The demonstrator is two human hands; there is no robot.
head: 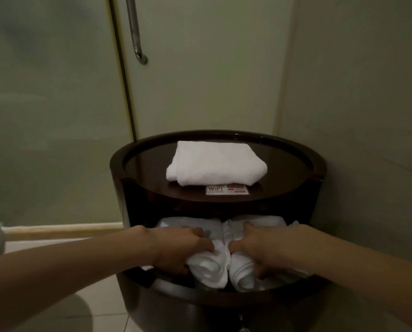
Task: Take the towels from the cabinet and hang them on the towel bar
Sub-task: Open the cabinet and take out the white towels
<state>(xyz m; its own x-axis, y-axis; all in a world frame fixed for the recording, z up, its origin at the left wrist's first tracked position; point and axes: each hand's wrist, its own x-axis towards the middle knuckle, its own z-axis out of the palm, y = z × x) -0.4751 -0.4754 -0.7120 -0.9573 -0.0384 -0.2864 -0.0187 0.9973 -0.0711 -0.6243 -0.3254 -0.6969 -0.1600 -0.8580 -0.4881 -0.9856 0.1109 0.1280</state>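
At the bottom centre of the frame, the open shelf of the round dark cabinet (118, 168) is where it's all happening. Two rolled white towels are sat side by side at the shelf's front edge, touching each other. The left rolled towel (209, 267) is gripped by the left hand (183, 248), fingers curled round it. The right rolled towel (242, 271) is clamped the same way by the right hand (255, 245). The hands are held close together, one roll each. Both rolls look partly drawn out over the shelf lip but not lifted clear, so the task can only be judged as barely started.

More white towels (193, 224) can be made out further back in the shelf, though how many can't be told in the dim light. A folded white towel (214, 166) is laid on the cabinet top, mid-frame, with a small WIFI card (226, 190) just in front of it.

In the upper left, a metal bar (135, 32) is fixed to the frosted glass door. Nothing is hung on the part that's visible, and whether it's the towel bar that's meant can't be told. So pretty much everything is left: the rolls to be pulled out, carried over, opened up and draped, then the rest fetched.
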